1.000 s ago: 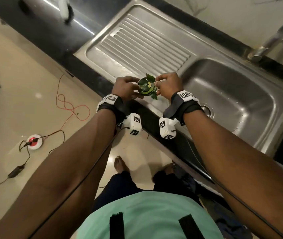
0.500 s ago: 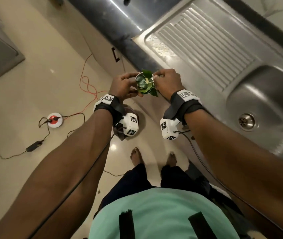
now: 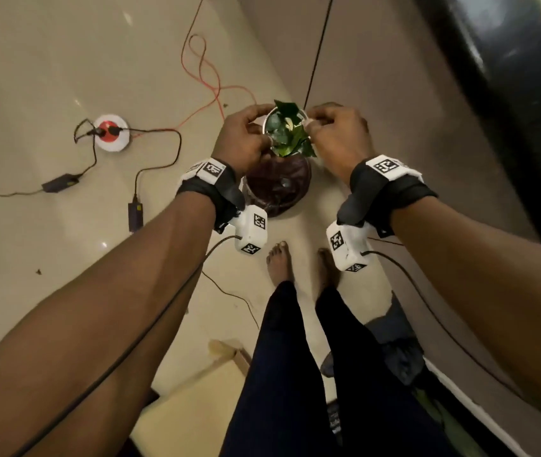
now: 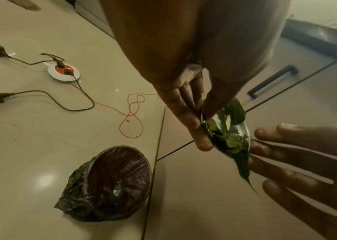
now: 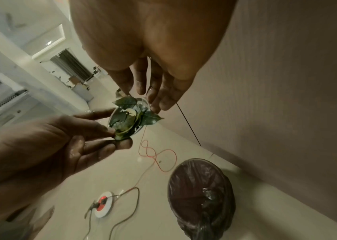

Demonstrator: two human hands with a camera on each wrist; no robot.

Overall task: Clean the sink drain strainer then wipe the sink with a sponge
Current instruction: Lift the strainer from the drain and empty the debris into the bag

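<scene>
Above the floor [image 3: 48,54], by the cabinet: both hands carry the strainer out over the bin.
Bin [image 4: 110,183]: lined with a dark bag, mouth open upward, so it can catch what falls.
Left hand [image 3: 242,140]: fingertips pinch the strainer's left rim.
Right hand [image 3: 338,136]: fingertips pinch the opposite rim; 2 grips likely keep it level.
Strainer [image 3: 287,131]: held in the air between the hands, above the bin, not yet tipped.
Leaves [image 5: 130,118]: green, wet, heaped inside; 1 hangs over the rim.
</scene>
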